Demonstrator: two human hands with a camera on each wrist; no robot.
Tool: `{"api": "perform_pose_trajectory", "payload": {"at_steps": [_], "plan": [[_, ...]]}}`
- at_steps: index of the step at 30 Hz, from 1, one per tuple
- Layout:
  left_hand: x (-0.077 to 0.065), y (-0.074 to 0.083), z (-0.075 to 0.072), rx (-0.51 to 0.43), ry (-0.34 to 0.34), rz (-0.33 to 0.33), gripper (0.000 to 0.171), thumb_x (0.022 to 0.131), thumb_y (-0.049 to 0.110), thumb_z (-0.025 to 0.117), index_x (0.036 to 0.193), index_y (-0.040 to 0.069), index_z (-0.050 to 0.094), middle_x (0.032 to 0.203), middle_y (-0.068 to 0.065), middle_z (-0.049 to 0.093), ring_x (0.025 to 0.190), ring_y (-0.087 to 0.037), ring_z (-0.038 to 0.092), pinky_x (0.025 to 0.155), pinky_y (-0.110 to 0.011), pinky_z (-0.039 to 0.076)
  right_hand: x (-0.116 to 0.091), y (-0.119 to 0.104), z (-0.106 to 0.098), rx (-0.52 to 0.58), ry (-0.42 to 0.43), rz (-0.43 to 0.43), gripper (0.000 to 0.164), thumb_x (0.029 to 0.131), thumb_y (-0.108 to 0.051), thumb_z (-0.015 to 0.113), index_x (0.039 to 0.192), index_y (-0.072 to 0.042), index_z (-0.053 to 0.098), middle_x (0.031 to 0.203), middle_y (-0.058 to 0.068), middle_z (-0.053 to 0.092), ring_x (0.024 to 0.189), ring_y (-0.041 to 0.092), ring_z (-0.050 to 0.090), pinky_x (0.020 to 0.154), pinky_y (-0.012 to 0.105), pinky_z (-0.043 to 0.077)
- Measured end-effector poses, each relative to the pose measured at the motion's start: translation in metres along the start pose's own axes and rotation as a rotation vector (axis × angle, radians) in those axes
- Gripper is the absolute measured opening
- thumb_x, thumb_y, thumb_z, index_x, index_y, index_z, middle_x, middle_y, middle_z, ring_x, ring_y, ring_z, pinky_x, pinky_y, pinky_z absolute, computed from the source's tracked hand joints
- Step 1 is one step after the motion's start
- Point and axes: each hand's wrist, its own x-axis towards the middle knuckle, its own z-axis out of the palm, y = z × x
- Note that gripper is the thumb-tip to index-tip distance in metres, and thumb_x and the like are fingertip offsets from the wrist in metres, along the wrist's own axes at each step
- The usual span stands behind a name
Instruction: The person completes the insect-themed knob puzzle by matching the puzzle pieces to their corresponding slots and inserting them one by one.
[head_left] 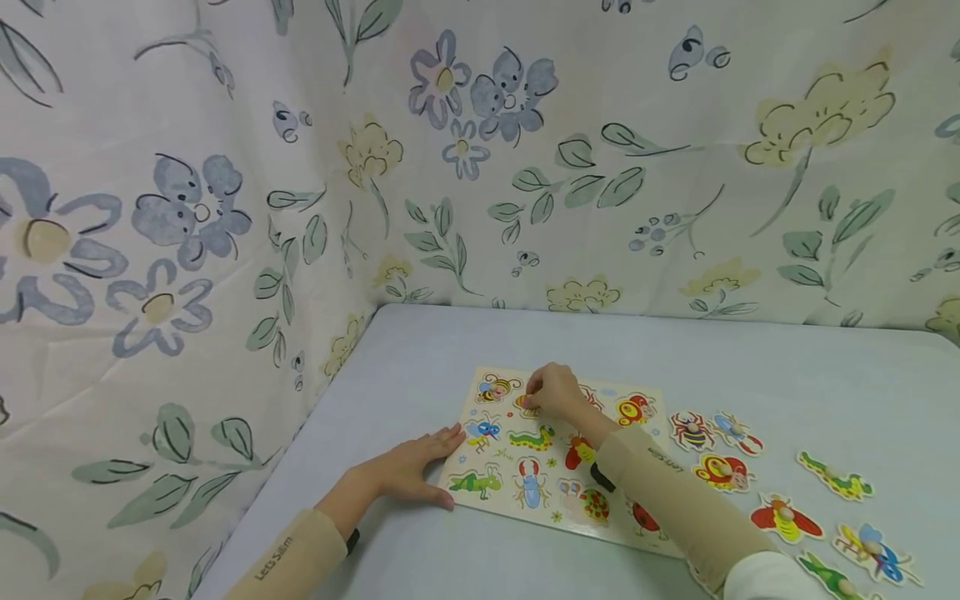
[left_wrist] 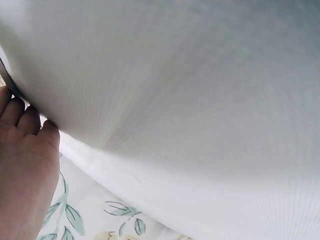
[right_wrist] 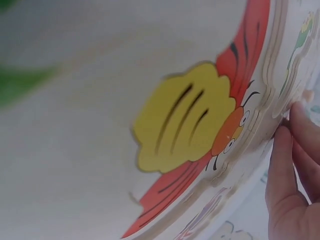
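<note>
A wooden insect puzzle board lies flat on the table. At its left edge rests my left hand, fingers extended and thumb apart; the left wrist view shows those fingers at an edge. My right hand is over the board's back row, thumb and fingertips pinching a small knob. Under them shows part of an orange-yellow puzzle piece, mostly hidden, beside the bee. In the right wrist view the pinching right hand appears beyond the red-winged insect picture.
Loose knobbed pieces lie right of the board: a spider, a butterfly-like red-winged insect, a caterpillar, a mosquito, a grasshopper and others. Floral curtains hang behind and left of the white table.
</note>
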Motion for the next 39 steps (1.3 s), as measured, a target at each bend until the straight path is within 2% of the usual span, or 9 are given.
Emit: {"api": "perform_pose_trajectory", "payload": {"at_steps": [9,16,23,29,35,39], "plan": [[0.000,0.002,0.000,-0.008,0.001,-0.017,0.099,0.077,0.049,0.078,0.154,0.009,0.028,0.161,-0.004,0.018,0.147,-0.027,0.017,0.118,-0.051,0.018,-0.001,0.000,-0.001,0.017,-0.021,0.015,0.012,0.081,-0.008,0.079,0.076,-0.004,0.069,0.073,0.003,0.062,0.067,0.017,0.052,0.060,0.026,0.046],[0.000,0.004,0.000,-0.006,-0.001,0.004,0.100,0.078,0.049,0.077,0.153,0.006,0.026,0.161,-0.008,0.018,0.146,-0.030,0.018,0.117,-0.052,0.019,-0.004,0.003,-0.004,0.050,-0.028,0.029,0.010,0.080,-0.005,0.079,0.080,-0.002,0.070,0.074,0.003,0.064,0.067,0.016,0.055,0.060,0.026,0.049],[0.000,0.003,0.000,0.010,0.007,-0.004,0.100,0.078,0.050,0.076,0.154,0.008,0.026,0.161,-0.007,0.018,0.146,-0.028,0.018,0.118,-0.050,0.018,-0.007,0.003,-0.010,0.059,-0.046,0.010,0.022,0.075,-0.005,0.083,0.092,0.002,0.071,0.082,0.004,0.066,0.075,0.018,0.060,0.071,0.032,0.055],[-0.001,0.003,0.001,0.002,0.004,-0.003,0.100,0.078,0.048,0.077,0.153,0.005,0.027,0.160,-0.010,0.019,0.146,-0.031,0.019,0.117,-0.051,0.018,-0.015,0.005,-0.012,0.060,-0.085,-0.011,0.030,0.079,-0.011,0.080,0.103,0.004,0.069,0.090,0.007,0.069,0.084,0.023,0.064,0.075,0.036,0.056],[-0.001,0.004,0.001,0.005,0.007,0.002,0.100,0.078,0.049,0.076,0.153,0.006,0.027,0.160,-0.009,0.019,0.146,-0.029,0.019,0.118,-0.050,0.018,-0.024,0.014,-0.027,0.160,-0.075,-0.041,0.033,0.085,-0.012,0.075,0.110,0.007,0.068,0.100,0.015,0.071,0.091,0.028,0.067,0.073,0.035,0.058],[-0.001,0.004,0.001,0.006,0.011,0.008,0.100,0.078,0.049,0.076,0.153,0.007,0.026,0.160,-0.008,0.019,0.146,-0.029,0.019,0.118,-0.050,0.018,-0.030,0.026,-0.046,0.155,-0.042,-0.068,0.032,0.087,-0.012,0.073,0.112,0.008,0.067,0.097,0.014,0.071,0.086,0.026,0.067,0.071,0.035,0.057]]}}
